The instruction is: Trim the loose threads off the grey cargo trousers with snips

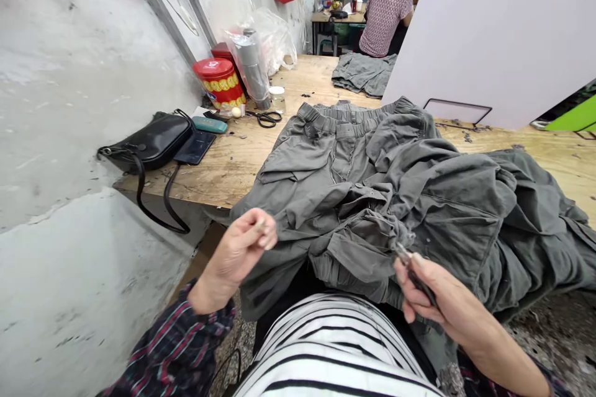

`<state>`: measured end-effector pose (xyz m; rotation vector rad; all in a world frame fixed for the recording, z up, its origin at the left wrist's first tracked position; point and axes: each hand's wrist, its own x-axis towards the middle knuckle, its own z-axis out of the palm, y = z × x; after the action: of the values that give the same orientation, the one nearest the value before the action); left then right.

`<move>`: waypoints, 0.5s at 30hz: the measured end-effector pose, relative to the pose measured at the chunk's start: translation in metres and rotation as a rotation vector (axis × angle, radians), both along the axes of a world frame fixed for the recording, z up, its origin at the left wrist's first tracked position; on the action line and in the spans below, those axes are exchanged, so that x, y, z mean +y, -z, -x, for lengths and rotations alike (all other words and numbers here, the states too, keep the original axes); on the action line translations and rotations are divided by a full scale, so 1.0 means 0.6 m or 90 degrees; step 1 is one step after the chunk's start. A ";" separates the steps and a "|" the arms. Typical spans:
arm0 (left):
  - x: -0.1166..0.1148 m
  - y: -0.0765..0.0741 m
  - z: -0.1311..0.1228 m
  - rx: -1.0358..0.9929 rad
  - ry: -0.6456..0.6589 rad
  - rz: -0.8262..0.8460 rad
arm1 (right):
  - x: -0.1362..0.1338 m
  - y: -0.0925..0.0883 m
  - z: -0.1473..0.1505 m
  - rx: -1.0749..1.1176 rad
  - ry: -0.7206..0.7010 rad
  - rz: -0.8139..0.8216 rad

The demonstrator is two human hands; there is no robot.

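Grey trousers with an elastic waistband and large pockets are spread over the table edge and hang down toward my lap. My right hand is wrapped around dark-handled thread snips, whose metal tips touch or hover just over the bunched grey cloth. Over the left part of the trousers, my left hand is raised with thumb and fingers pinched together. Whatever may be between those fingertips is too small to make out. More grey garments lie heaped to the right.
On the wooden table at left are a black handbag, a phone, a teal case, black scissors, a red tin and a jar. A white panel stands at right. A person sits behind.
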<state>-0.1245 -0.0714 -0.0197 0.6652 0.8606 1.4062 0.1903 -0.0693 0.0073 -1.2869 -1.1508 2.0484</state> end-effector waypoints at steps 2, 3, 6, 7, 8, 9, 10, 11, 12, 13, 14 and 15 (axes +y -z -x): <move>-0.036 0.020 0.041 0.043 -0.056 0.033 | 0.002 0.004 -0.017 -0.061 0.077 -0.048; -0.052 0.029 0.054 0.061 -0.063 0.051 | 0.004 0.007 -0.021 -0.085 0.110 -0.077; -0.087 0.043 0.060 0.079 -0.039 0.091 | 0.014 0.017 -0.012 -0.108 0.151 -0.125; -0.094 0.041 0.054 0.067 -0.034 0.094 | 0.018 0.021 -0.006 -0.102 0.151 -0.129; -0.098 0.035 0.046 0.046 -0.032 0.090 | 0.021 0.023 -0.002 -0.091 0.150 -0.133; -0.102 0.026 0.037 0.021 -0.030 0.079 | 0.023 0.024 0.001 -0.075 0.150 -0.141; -0.104 0.014 0.027 -0.005 -0.023 0.059 | 0.025 0.025 0.000 -0.061 0.154 -0.153; -0.107 0.000 0.018 -0.030 -0.006 0.030 | 0.025 0.024 -0.003 -0.051 0.160 -0.165; -0.111 -0.015 0.010 -0.050 0.026 -0.004 | 0.023 0.023 -0.008 -0.047 0.165 -0.172; -0.115 -0.030 0.003 -0.064 0.073 -0.041 | 0.020 0.021 -0.014 -0.050 0.167 -0.169; -0.121 -0.045 -0.003 -0.070 0.136 -0.075 | 0.014 0.019 -0.022 -0.055 0.161 -0.159; -0.126 -0.060 -0.008 -0.065 0.209 -0.103 | 0.006 0.018 -0.028 -0.056 0.141 -0.144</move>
<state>-0.1199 -0.1468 0.0160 0.8109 0.5319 1.2078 0.2071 -0.0657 -0.0036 -1.3364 -1.1824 1.6673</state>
